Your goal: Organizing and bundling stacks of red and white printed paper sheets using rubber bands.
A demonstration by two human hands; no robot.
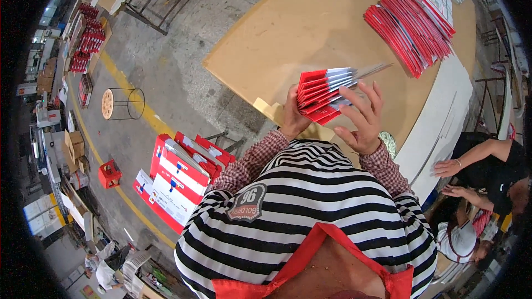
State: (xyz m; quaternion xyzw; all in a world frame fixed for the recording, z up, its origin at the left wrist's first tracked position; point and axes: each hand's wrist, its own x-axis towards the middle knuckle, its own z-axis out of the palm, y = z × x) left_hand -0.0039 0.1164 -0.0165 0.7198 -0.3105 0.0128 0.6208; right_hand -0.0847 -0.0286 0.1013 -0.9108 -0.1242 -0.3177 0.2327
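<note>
My left hand [292, 117] grips the near end of a fanned bundle of red and white flat cartons [324, 93], held just above the brown worktable [310, 27]. Against the bundle's right side rests my right hand [363, 117], fingers spread and pressed on the carton edges. The cartons stand on edge, their white ends pointing right. Farther back on the table lies a long row of the same red and white cartons [413, 30].
A co-worker's hands [450, 177] rest on white sheets [438, 127] at the table's right edge. Below left on the concrete floor stands a stack of red and white boxes [177, 180], a small red stool [109, 174] and a round wire stool [122, 103].
</note>
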